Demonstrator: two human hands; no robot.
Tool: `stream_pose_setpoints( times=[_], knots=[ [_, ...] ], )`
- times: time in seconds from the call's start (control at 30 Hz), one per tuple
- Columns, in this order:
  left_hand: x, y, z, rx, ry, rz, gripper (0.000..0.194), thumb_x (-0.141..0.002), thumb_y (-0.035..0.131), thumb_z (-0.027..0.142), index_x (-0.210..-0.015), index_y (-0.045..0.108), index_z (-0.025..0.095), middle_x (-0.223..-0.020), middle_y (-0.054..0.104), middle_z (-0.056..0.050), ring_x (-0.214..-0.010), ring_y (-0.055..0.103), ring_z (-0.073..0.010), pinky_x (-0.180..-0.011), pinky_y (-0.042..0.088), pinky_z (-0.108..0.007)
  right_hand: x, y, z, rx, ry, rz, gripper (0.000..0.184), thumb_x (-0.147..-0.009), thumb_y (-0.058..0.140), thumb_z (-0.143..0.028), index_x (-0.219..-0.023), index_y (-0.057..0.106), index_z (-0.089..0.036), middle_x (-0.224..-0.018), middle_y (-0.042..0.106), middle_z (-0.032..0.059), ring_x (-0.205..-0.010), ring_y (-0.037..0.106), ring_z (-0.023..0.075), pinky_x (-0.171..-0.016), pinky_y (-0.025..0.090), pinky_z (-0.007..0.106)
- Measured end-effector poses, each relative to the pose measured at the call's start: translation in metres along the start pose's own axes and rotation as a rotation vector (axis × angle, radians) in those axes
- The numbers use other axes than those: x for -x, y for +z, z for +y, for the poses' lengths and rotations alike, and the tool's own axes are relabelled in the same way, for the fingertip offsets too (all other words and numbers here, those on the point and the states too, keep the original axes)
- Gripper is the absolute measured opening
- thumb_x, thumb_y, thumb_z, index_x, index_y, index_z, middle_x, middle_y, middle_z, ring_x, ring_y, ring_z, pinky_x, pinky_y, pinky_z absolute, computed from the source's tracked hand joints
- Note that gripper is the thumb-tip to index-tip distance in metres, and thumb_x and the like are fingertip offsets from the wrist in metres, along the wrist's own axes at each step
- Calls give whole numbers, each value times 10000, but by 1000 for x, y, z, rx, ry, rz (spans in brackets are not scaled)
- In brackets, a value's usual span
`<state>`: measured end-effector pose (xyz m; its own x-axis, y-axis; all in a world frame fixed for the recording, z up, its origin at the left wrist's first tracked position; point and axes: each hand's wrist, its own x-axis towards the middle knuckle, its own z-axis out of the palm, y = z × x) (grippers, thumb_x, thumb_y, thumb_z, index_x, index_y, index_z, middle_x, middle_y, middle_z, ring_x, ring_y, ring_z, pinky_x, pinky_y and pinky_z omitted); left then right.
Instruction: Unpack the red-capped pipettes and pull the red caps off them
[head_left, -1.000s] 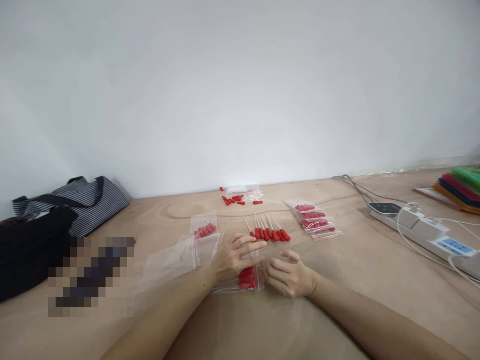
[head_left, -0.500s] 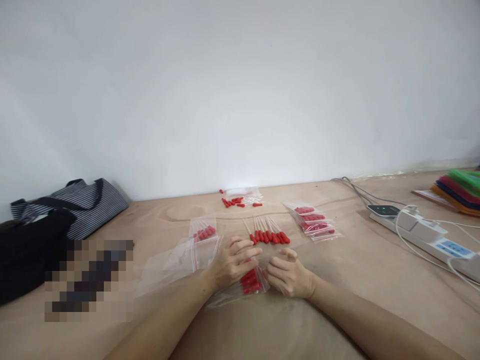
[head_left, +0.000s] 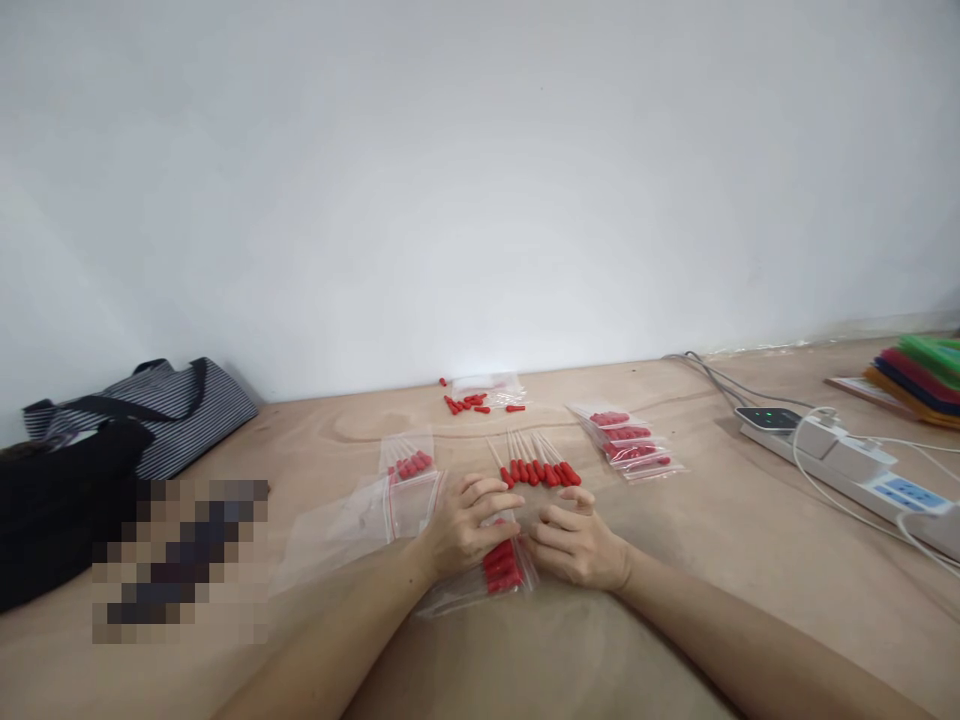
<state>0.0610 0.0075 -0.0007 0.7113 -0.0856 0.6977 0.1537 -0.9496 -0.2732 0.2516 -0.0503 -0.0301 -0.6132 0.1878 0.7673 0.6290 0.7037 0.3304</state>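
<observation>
My left hand lies over a clear zip bag and holds it, thumb and fingers pointing right. Inside this bag several droppers with red rubber bulbs are stacked, partly covered by the hand. On the bag's right side, my right hand has its fingers curled in on the zip edge. The exact grip of both sets of fingertips is partly hidden. Just beyond the hands, a row of loose droppers lies with red bulbs toward me and pale stems pointing away.
At left lie a bag of droppers and clear zip bags. Filled bags overlap at right. Loose red bulbs sit near the wall. A power strip with cables is right, a striped bag left.
My right hand has shifted slightly left along the bag's edge, and its fingers sit closer to the left thumb. The left hand has barely moved.
</observation>
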Motion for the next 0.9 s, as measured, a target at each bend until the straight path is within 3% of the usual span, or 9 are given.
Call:
stream_pose_setpoints(
  times=[0.3, 0.4, 0.5, 0.57, 0.73, 0.9],
  knots=[
    [0, -3, -2, 28, 5, 0, 139, -801, 491, 128, -828, 597, 214, -986, 622, -28, -962, 483, -174, -787, 405, -344, -6, -2, -1, -36, 67, 10, 226, -794, 464, -131, -580, 519, -175, -511, 451, -53, -570, 384, 86, -786, 230, 334],
    [0, -5, -2, 30, -10, -14, 157, -809, 477, 125, -845, 597, 220, -991, 621, -26, -974, 479, -172, -791, 409, -345, -8, -4, -3, -139, 278, -64, 181, -775, 474, -183, -614, 556, -184, -554, 509, -31, -610, 410, 105, -729, 232, 329],
    [0, -4, -1, 21, -17, -10, 138, -811, 492, 135, -827, 597, 224, -979, 627, -13, -979, 479, -159, -802, 411, -333, -12, -10, -5, -300, 618, -227, 162, -770, 493, -260, -657, 591, -199, -648, 585, -11, -672, 445, 130, -675, 226, 321],
    [-1, -3, 0, 17, -24, 1, 120, -812, 503, 147, -800, 597, 221, -965, 633, -5, -968, 484, -153, -807, 414, -328, -16, -13, -6, -403, 773, -350, 208, -774, 502, -328, -634, 596, -206, -652, 600, -16, -677, 452, 136, -672, 228, 321],
    [0, 0, 0, 14, -4, 12, 106, -816, 509, 167, -791, 597, 221, -945, 643, 0, -958, 492, -149, -806, 415, -324, -22, -10, -8, -631, 955, -531, 279, -764, 485, -348, -553, 560, -182, -579, 584, -38, -635, 466, 123, -821, 210, 396],
    [-1, 1, 0, 22, -3, -4, 141, -816, 483, 128, -773, 590, 210, -953, 643, 0, -961, 494, -145, -805, 414, -316, -20, -2, -8, -751, 1108, -544, 188, -711, 467, -233, -567, 577, -182, -629, 611, -27, -741, 495, 161, -861, 185, 418]
  ],
)
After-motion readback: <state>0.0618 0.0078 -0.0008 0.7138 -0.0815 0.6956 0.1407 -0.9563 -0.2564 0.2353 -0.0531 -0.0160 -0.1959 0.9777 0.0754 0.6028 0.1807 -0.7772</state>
